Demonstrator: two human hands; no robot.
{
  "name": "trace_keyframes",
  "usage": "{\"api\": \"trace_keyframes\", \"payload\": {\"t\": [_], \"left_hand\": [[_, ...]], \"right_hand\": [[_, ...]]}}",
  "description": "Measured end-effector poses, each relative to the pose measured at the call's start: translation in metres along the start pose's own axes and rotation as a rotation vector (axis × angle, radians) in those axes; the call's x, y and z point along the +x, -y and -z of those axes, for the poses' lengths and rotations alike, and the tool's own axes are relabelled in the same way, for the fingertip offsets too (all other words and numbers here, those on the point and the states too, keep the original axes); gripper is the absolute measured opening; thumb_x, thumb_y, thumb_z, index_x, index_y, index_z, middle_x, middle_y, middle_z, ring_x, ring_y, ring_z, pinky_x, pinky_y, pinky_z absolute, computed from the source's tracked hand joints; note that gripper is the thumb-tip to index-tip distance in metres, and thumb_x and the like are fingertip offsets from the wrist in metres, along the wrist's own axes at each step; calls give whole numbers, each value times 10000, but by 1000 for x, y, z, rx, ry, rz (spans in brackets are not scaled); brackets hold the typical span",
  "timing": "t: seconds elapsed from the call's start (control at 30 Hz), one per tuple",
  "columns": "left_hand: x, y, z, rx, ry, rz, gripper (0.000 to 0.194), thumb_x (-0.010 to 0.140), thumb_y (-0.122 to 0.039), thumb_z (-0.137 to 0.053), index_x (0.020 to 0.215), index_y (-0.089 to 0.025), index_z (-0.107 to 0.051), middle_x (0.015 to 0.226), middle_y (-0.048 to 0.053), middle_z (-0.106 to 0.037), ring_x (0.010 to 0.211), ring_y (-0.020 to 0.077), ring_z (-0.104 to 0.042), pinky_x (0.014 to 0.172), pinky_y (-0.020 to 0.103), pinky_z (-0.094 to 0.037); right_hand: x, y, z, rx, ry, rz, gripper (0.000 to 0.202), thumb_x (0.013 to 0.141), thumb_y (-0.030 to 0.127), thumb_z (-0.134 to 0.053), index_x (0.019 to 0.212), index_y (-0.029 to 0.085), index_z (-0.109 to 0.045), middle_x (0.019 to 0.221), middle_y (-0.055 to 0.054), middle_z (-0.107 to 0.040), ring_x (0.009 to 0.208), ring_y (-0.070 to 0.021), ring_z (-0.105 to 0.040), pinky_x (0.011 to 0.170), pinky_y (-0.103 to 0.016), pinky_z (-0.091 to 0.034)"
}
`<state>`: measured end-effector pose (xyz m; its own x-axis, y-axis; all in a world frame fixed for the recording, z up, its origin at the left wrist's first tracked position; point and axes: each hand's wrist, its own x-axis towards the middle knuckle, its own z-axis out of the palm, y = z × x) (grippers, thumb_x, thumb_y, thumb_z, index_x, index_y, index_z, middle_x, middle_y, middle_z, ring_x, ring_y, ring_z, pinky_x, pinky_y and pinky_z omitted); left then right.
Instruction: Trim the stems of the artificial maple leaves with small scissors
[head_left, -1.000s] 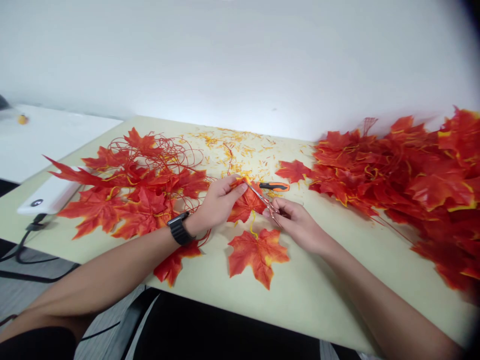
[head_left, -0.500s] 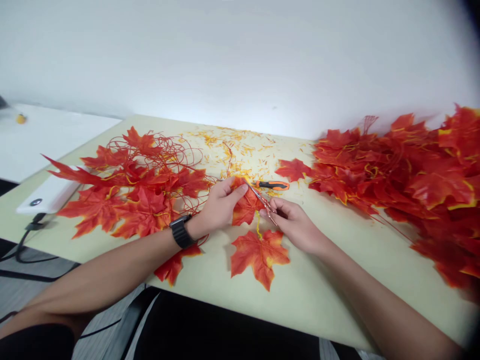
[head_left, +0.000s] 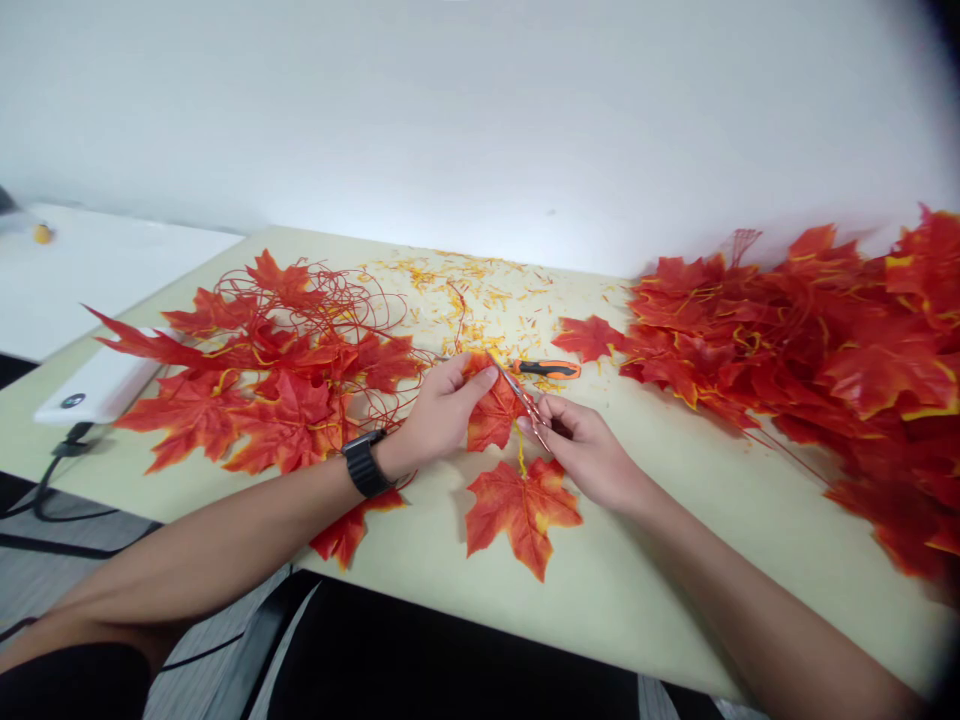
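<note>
Left hand [head_left: 442,408] pinched a red leaf [head_left: 496,415] between thumb and fingers, just beyond a second leaf [head_left: 523,510] lying on the table [head_left: 660,600]. Right hand [head_left: 581,440] gripped scissors [head_left: 529,404] by the handles, blades at the red leaf's upper edge; couldn't tell if they'd closed. Clean cutting likely called for holding the edge taut, thumb clear, short snips.

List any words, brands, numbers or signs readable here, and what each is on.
No text can be read.
White box: pale mark in its dark spot, too small to read.
Watch: screen turned away, nothing legible.
Scissors and orange-black handle: no lettering can be made out.
</note>
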<state>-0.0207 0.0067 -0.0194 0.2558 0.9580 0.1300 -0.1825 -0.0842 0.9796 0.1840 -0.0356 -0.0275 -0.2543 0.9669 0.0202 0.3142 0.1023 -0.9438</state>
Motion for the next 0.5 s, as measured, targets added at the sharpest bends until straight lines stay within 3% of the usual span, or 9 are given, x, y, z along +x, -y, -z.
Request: {"api": "trace_keyframes", "payload": {"t": [0.33,0.5], "left_hand": [[-1,0,-2,50,-30,-28,309,884,-466,-765,840,-184,-647,757,0,-664,655,128,-559,599,257,-456],[-2,0,-2,126,-34,-66,375,888,-461,-764,721,-190,-565,658,-26,-567,586,109,-460,542,251,-373]], "right_hand": [[0,2,-4,12,-23,16,468,977,493,-663,724,238,-362,703,45,-389,656,-133,-352,615,-295,-317],[-1,4,-4,15,-20,5,470,963,470,-695,727,237,-363,697,48,-386,656,-133,-335,620,-296,-306]]}}
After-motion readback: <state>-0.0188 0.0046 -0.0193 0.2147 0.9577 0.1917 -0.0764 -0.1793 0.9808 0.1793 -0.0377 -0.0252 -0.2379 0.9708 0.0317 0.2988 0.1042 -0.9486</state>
